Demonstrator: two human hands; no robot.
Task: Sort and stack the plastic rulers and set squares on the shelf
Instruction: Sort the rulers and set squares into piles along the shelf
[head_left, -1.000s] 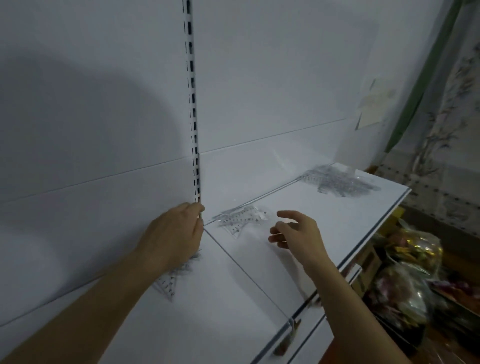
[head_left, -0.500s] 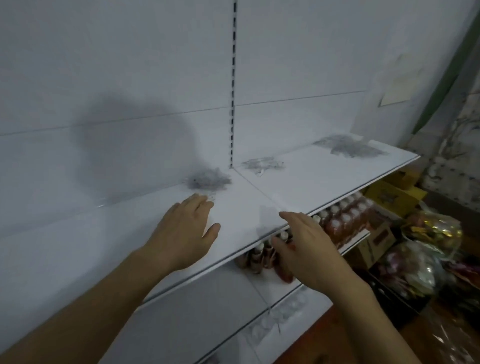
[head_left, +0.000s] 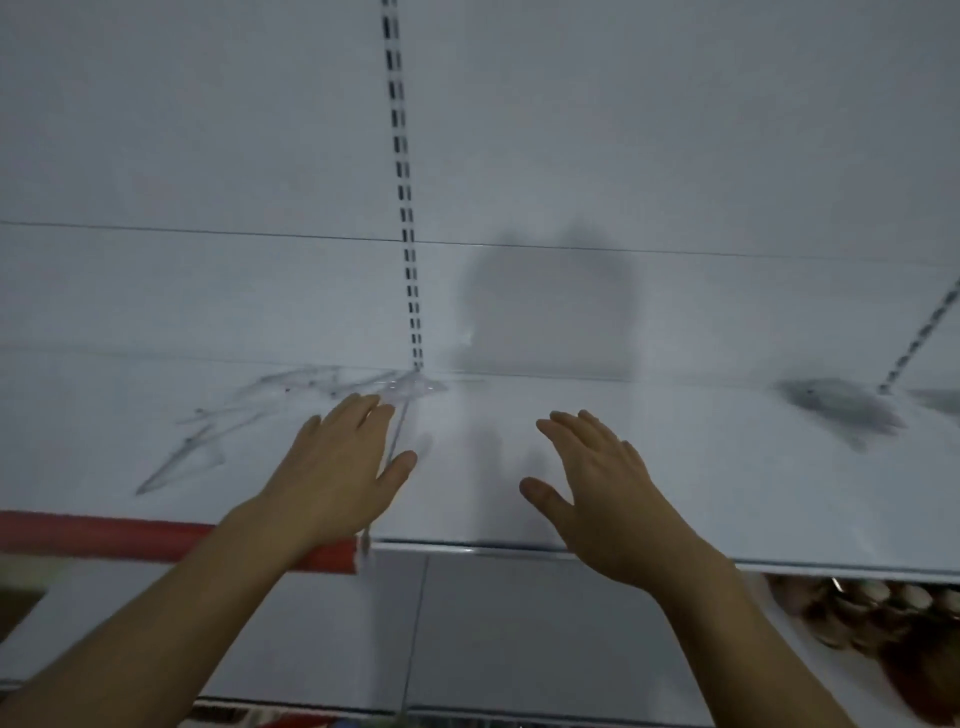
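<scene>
A white shelf (head_left: 675, 467) runs across a white slotted back wall. We see our left hand (head_left: 337, 467) and right hand (head_left: 597, 478) hovering over it, fingers spread flat, holding nothing. Clear rulers and set squares (head_left: 249, 410) lie scattered just left of our left hand; a blurred pile (head_left: 841, 405) sits far right.

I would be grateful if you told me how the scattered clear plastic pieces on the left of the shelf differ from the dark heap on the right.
The scattered clear plastic rulers and set squares lie spread out and faint, outlines apart; the dark heap of plastic pieces is bunched together and looks darker. The scattered ones lie beside the left hand; the heap lies well away from the right hand. Both rest on the white shelf, blurred.
</scene>
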